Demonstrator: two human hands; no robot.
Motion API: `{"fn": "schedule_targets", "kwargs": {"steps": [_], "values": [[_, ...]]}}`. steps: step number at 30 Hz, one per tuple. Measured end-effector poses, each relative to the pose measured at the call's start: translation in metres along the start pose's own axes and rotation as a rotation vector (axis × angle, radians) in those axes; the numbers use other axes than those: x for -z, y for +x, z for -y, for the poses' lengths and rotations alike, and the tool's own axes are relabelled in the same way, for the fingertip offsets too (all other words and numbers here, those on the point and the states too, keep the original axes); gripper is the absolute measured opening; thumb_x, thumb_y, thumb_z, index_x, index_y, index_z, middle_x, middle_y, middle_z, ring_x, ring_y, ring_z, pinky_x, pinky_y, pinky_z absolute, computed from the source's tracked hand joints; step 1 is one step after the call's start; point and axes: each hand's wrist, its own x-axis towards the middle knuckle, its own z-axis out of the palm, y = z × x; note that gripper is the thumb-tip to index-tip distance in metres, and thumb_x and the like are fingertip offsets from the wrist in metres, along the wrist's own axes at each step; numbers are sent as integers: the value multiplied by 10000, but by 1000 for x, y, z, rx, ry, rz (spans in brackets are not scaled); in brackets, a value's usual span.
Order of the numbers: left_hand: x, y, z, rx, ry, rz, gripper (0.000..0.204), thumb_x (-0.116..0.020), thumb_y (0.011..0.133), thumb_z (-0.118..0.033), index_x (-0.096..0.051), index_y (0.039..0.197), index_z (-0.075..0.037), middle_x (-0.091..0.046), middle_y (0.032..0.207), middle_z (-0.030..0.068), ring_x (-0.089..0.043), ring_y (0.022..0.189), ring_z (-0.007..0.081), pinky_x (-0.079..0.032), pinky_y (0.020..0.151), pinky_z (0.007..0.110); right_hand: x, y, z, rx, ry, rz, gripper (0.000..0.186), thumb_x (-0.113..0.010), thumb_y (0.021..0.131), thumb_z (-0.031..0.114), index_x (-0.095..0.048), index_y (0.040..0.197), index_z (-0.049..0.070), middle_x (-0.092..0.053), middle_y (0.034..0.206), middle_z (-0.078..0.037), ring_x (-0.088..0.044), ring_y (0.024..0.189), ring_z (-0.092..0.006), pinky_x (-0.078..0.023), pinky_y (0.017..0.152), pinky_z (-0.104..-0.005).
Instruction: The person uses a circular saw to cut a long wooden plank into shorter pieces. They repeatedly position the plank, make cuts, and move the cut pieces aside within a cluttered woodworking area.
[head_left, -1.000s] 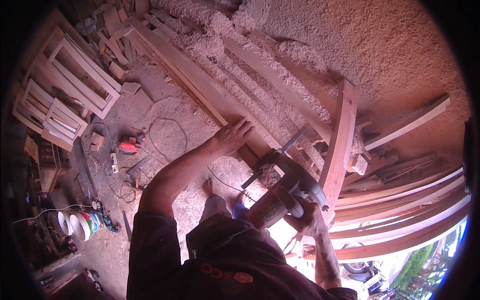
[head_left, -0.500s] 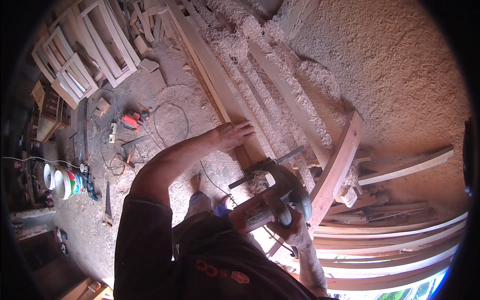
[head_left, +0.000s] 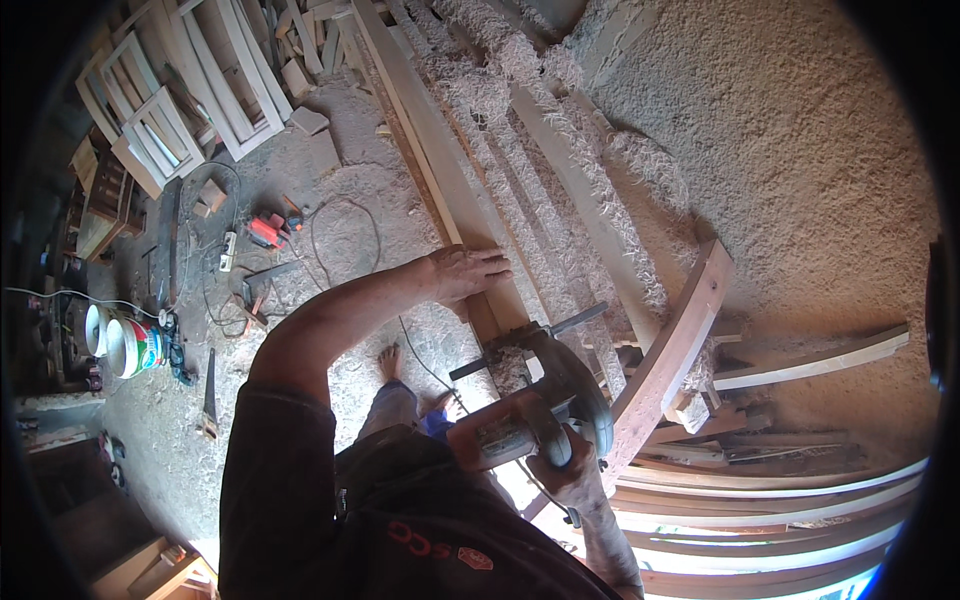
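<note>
My right hand point(head_left: 565, 470) is wrapped round the rear handle of a circular saw point(head_left: 520, 425), which rests on a long wooden board point(head_left: 440, 150). Sawdust and chips lie on the saw's base, and a bar sticks out at both sides of it. The blade is hidden beneath the tool. Ahead of the saw, my left hand point(head_left: 468, 272) lies flat on the board with fingers stretched out to the right. A cord trails from the saw past my right wrist.
Shavings cover more planks point(head_left: 590, 210) beside the board. A thick curved beam point(head_left: 680, 335) crosses at the right, with stacked timber point(head_left: 770, 500) below it. On the floor at left are a red power tool point(head_left: 267, 230), cords, a handsaw point(head_left: 210, 395) and buckets point(head_left: 135, 345). Wooden frames point(head_left: 160, 140) lean far left.
The view has shifted slightly, so the floor things and beams sit a little differently. My left hand stays flat on the board and my right hand keeps its grip on the saw.
</note>
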Motion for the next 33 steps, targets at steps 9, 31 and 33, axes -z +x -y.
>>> {"fn": "schedule_targets", "kwargs": {"steps": [9,31,33], "values": [[14,-10,32,-77,17,54,1118,-862,723,-562,-368,1570,-24,-278,1683,124,-237,1582,294,-245,1319,365,-12,35,5,76,16,-23,306,-779,816,163,-658,1038,-9,-719,781,-165,-726,704,-307,-567,664,-422],[-32,-101,25,1127,-666,-921,728,-748,930,-522,-537,1476,-90,-637,1355,164,-683,1128,290,-549,952,426,-31,166,71,90,43,23,426,-742,822,159,-642,1192,-27,-749,922,-243,-758,942,-395,-597,806,-447],[-37,-122,-3,1343,-1444,-958,682,-543,1026,-631,-638,1331,-27,-712,1042,139,-700,817,199,-563,717,336,-36,181,77,161,47,-11,430,-744,820,173,-646,1183,-35,-747,940,-255,-749,967,-411,-592,816,-456]]}}
